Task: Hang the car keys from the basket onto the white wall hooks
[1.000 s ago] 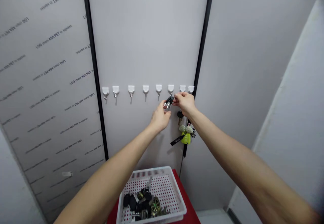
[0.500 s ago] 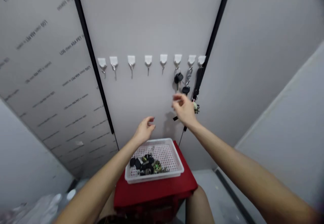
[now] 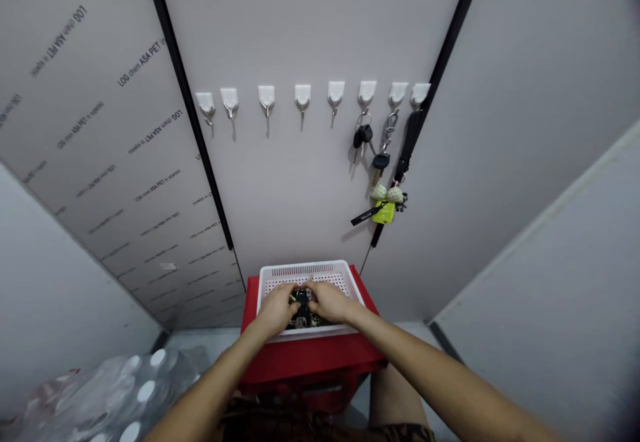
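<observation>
In the head view, a red-covered stand (image 3: 310, 360) is placed before a smooth grey-white wall panel (image 3: 280, 182). On its top sits a white basket (image 3: 305, 269) with small holes, and inside this basket lies a heap of dark keys (image 3: 301, 297). The left hand (image 3: 278, 309) and the right hand (image 3: 327, 300) are both over the basket, on two sides of the heap. Their fingers are curved inward with a narrow space between the hands; I cannot tell whether they grip a key.

On the panel, eight white hooks (image 3: 303, 93) make one row. The three at the right bear a pair of black-headed keys (image 3: 363, 137), a chain (image 3: 389, 132) with one key, and a black strap (image 3: 411, 137) with a yellow-green tag (image 3: 384, 213). Black strips (image 3: 186, 89) border the panel at both sides. The panel at the left (image 3: 100, 135) carries printed lettering; the right one (image 3: 500, 149) is plain. White-capped bottles (image 3: 146, 392) stand on the pale floor (image 3: 360, 405), at lower left.
</observation>
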